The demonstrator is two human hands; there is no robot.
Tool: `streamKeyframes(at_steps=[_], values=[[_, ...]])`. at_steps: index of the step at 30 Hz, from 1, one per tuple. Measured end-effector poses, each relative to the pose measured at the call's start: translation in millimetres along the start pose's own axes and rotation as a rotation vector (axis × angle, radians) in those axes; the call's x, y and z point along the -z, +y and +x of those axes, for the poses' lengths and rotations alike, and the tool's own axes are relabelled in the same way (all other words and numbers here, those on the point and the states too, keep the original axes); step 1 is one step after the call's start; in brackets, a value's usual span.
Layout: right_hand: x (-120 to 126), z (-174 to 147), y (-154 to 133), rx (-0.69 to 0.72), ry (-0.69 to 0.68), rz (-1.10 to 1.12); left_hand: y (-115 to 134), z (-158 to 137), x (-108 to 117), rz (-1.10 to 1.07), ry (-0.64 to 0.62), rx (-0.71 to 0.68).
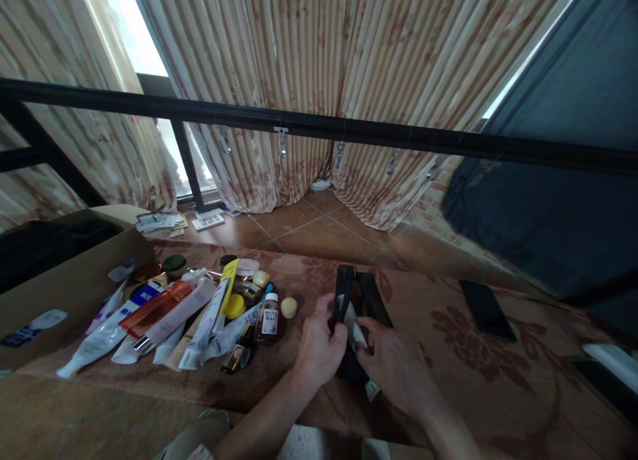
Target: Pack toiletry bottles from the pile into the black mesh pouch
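Spreading a black pouch point(375, 300), lower centre of frame: left hand point(319, 340), fingers pinched on its rim; right hand point(399, 363), fingers closed on a pale item point(357, 335) at its mouth; step in hand, apparently work inside the opening; next move calls for a steady rim; toiletries point(202, 327), lower left.

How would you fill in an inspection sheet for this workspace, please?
Surface: brown woven cloth with a darker floral pattern.
Things being handled: open, soft-looking black pouch; partly hidden white object at its opening.
Clutter: heap of assorted tubes, bottles and jars, left; brown cardboard box with dark contents, far left; flat black rectangular phone-like slab, right.
Hands: left hand grips the pouch's edge; right hand has fingers at the white object, grip unclear.
Cables: nothing seen.
Surroundings: black rail, striped floral curtains, brown tiled floor.
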State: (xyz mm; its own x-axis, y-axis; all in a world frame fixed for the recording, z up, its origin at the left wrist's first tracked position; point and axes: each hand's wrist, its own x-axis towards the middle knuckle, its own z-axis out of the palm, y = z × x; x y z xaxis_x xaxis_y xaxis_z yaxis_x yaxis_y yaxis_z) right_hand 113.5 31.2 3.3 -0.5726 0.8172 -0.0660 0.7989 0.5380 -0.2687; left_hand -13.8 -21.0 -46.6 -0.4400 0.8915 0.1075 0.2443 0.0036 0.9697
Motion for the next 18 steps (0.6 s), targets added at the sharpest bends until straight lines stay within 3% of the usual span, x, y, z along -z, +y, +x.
streamKeyframes(at_steps=[6, 9, 15, 18], values=[[-5.5, 4.1, 4.5, -0.14, 0.164, -0.039, 3.0, -0.8, 0.4, 0.028, -0.03, -0.01], [-8.3, 4.0, 7.9, -0.105, 0.246, 0.046, 3.3, -1.2, 0.6, 0.03, -0.04, -0.001], [-6.6, -0.4, 13.9, -0.07, 0.619, 0.353, 3.4, -2.3, 2.7, 0.048, -0.071, -0.003], [-1.1, 1.6, 16.7, -0.094, 0.742, 0.378, 6.1, -3.5, 5.7, 0.049, -0.077, -0.004]])
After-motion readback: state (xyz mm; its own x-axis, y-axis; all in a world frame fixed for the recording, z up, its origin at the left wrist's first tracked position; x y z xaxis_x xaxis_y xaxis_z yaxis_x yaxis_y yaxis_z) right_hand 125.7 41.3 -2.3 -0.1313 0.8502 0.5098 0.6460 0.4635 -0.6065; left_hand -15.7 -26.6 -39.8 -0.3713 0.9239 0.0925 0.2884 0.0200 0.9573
